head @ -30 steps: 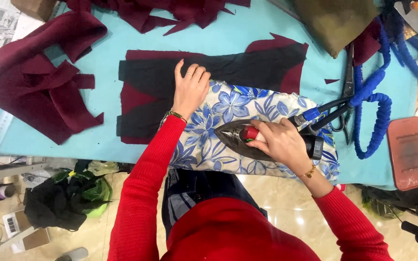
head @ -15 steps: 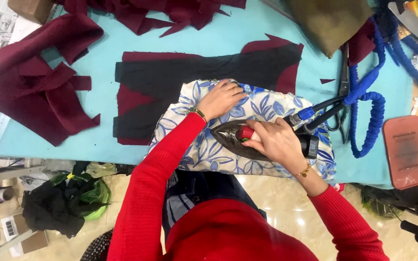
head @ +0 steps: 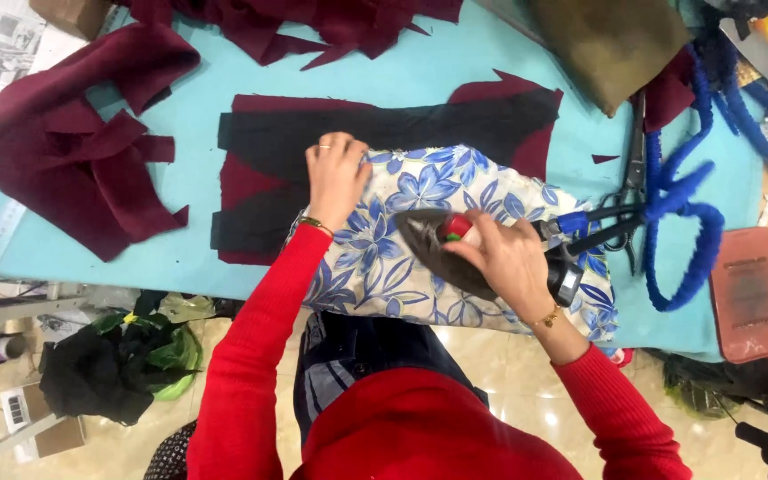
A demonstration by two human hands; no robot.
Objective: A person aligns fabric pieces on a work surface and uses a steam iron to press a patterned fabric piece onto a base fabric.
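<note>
A white cloth with blue flowers (head: 420, 191) lies over black fabric (head: 340, 133) and maroon fabric (head: 508, 93) on the light blue table (head: 180, 84). My left hand (head: 335, 173) presses flat on the floral cloth's left edge, fingers together, a ring and a bracelet showing. My right hand (head: 508, 258) grips the handle of a dark iron (head: 433, 244) with a red knob, its tip pointing left on the floral cloth. Both arms wear red sleeves.
Maroon fabric scraps (head: 73, 151) lie at the left and along the far edge. Scissors (head: 633, 169), a coiled blue cord (head: 682, 213) and a reddish-brown flat case (head: 748, 293) sit at the right. An olive cloth (head: 615, 40) lies far right. A bag of scraps (head: 117, 356) sits on the floor.
My left hand slid from the black fabric back toward me and then left along the floral cloth's edge. The iron in my right hand stayed in about the same place on the cloth.
</note>
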